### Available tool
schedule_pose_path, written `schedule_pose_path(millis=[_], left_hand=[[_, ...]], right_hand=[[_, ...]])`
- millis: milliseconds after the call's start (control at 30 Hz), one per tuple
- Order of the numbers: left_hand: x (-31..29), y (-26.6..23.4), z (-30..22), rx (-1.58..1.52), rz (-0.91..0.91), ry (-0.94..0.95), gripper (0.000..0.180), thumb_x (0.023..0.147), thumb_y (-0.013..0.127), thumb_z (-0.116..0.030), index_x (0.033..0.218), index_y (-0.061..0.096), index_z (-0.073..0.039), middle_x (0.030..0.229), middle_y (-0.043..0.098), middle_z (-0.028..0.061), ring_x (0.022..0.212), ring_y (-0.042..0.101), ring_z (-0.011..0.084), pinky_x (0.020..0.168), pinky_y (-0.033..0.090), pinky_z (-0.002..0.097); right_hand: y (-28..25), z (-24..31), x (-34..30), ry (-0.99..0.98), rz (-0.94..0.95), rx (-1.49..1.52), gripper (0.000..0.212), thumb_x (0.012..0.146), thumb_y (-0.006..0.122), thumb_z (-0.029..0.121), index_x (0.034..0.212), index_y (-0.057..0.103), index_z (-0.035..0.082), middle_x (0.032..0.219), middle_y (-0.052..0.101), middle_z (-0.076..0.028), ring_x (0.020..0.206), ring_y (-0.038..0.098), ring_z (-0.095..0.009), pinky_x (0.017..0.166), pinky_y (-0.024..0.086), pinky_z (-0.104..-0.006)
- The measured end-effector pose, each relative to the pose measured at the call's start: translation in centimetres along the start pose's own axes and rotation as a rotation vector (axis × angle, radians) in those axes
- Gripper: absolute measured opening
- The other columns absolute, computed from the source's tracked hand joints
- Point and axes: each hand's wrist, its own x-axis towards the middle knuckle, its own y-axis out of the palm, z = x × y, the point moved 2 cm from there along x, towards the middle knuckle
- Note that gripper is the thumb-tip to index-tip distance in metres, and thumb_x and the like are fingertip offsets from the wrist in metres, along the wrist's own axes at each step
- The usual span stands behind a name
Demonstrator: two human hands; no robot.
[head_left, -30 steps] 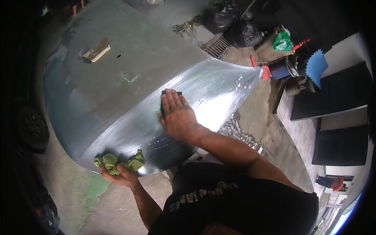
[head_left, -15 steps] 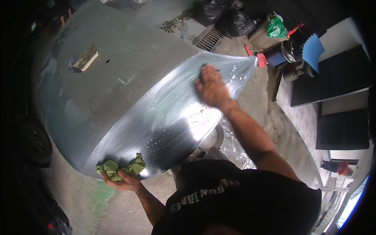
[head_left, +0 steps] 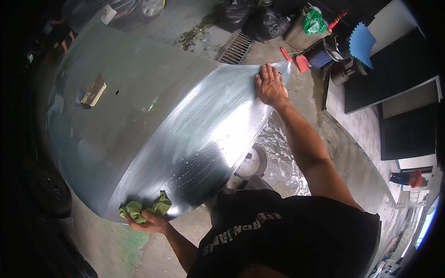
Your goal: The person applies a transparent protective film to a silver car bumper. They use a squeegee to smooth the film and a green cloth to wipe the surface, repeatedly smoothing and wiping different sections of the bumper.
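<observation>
A large curved grey-green car hood (head_left: 134, 92) lies in front of me, its near slope wet and streaked with droplets and suds. My right hand (head_left: 271, 87) presses flat on the hood near its far right corner, fingers stretched forward. A dark flat piece (head_left: 279, 72) peeks out beside the fingertips; most of it is hidden under the hand. At the near left edge my left hand (head_left: 149, 222) is closed around a crumpled green cloth (head_left: 135, 211), which rests against the hood. A block with a pale side (head_left: 95, 91) lies on the hood's upper left.
Below the near edge stands a round bucket (head_left: 249, 163) beside wet, shiny ground. Past the hood are a floor grate (head_left: 234, 47), black bags (head_left: 266, 23), a red dustpan (head_left: 302, 63) and bins. A car wheel (head_left: 48, 190) is at left; a person (head_left: 410, 179) stands far right.
My right hand has slid across the hood toward its far right corner. The left hand keeps the green cloth at the near left edge. The whole view has shifted slightly.
</observation>
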Motion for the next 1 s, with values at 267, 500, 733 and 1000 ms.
schedule_pose_path(millis=[267, 500, 733, 1000], left_hand=[[0.3, -0.1, 3.2, -0.013, -0.036, 0.224, 0.079, 0.098, 0.061, -0.066, 0.140, 0.058, 0.001, 0.133, 0.060, 0.0236, 0.125, 0.059, 0.0413, 0.106, 0.047, 0.0541], [-0.4, 0.8, 1.7, 0.057, -0.038, 0.198, 0.078, 0.098, 0.057, -0.069, 0.139, 0.061, -0.002, 0.133, 0.061, 0.0223, 0.121, 0.060, 0.0419, 0.103, 0.047, 0.0550], [0.1, 0.1, 1.5, 0.054, -0.032, 0.174, 0.073, 0.096, 0.062, -0.061, 0.139, 0.061, -0.002, 0.131, 0.062, 0.0237, 0.122, 0.059, 0.0425, 0.104, 0.046, 0.0547], [-0.1, 0.4, 1.3, -0.008, 0.001, 0.103, 0.068, 0.095, 0.064, -0.052, 0.140, 0.059, -0.002, 0.129, 0.060, 0.0229, 0.121, 0.057, 0.0417, 0.105, 0.045, 0.0547]], right_hand=[[4.5, 14.2, -13.8, -0.727, 0.051, 0.116, 0.074, 0.112, 0.035, 0.048, 0.164, 0.026, -0.005, 0.169, 0.031, -0.023, 0.160, 0.023, -0.038, 0.133, 0.015, -0.0476], [0.1, -5.8, 2.4, 0.099, -0.061, 0.050, 0.076, 0.113, 0.019, 0.053, 0.169, 0.018, 0.001, 0.178, 0.011, -0.018, 0.165, 0.005, -0.037, 0.134, 0.004, -0.0489], [5.2, 14.8, -15.5, -0.685, 0.044, 0.117, 0.076, 0.112, 0.028, 0.049, 0.161, 0.029, -0.010, 0.168, 0.033, -0.025, 0.159, 0.025, -0.039, 0.133, 0.015, -0.0502], [0.9, 7.2, -4.8, -0.174, 0.177, -0.280, 0.070, 0.113, 0.024, 0.039, 0.165, 0.023, -0.008, 0.176, 0.018, -0.023, 0.164, 0.016, -0.036, 0.134, 0.012, -0.0462]])
